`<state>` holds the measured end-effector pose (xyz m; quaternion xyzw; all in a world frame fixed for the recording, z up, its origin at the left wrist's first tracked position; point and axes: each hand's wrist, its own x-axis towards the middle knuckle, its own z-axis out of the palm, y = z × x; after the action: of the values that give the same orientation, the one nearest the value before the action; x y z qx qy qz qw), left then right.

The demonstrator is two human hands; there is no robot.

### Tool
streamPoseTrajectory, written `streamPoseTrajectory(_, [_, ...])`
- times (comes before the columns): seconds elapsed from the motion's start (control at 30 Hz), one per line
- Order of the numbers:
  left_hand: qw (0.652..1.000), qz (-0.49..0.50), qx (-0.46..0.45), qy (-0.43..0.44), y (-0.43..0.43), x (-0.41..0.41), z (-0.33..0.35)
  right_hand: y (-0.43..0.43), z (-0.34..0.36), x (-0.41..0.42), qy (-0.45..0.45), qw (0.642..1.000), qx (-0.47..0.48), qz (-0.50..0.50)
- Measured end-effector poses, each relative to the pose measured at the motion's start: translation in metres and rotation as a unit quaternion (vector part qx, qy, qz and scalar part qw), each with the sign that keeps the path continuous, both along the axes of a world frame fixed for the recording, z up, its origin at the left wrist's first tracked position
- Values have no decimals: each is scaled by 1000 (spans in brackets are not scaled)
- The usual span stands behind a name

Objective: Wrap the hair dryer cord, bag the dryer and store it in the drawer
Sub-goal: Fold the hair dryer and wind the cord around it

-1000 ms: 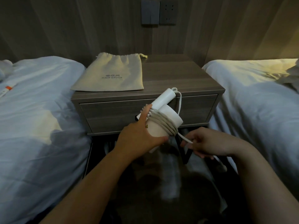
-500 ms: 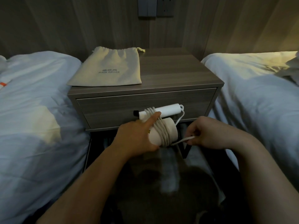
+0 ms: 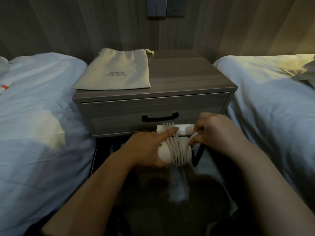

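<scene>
Between two beds, before the closed drawer, left hand grips the hair dryer; right hand pinches its cord.

2 white beds w/ wall switch, maybe socket above.

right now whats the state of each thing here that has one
hair dryer: held in front of the nightstand, not bagged
cord: coiled around the dryer, tail loose
left hand: gripping the dryer
right hand: pinching the cord tail
drawstring bag: flat, empty-looking, on the nightstand
drawer: shut
</scene>
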<state>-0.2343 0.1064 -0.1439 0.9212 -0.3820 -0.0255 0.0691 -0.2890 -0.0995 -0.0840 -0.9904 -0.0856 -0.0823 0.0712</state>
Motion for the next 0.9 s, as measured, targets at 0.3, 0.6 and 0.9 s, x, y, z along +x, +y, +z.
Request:
streamPoseTrajectory(0.3, [1000, -12, 24, 3, 1, 0, 2, -6, -1, 0, 55, 992, 110, 35])
streamPoseTrajectory(0.6, [994, -12, 3, 106, -1, -3, 4, -11, -19, 10, 59, 945, 322, 0])
streamPoseTrajectory(0.9, [968, 5, -73, 240, -1, -3, 4, 0, -35, 17, 31, 937, 340, -71])
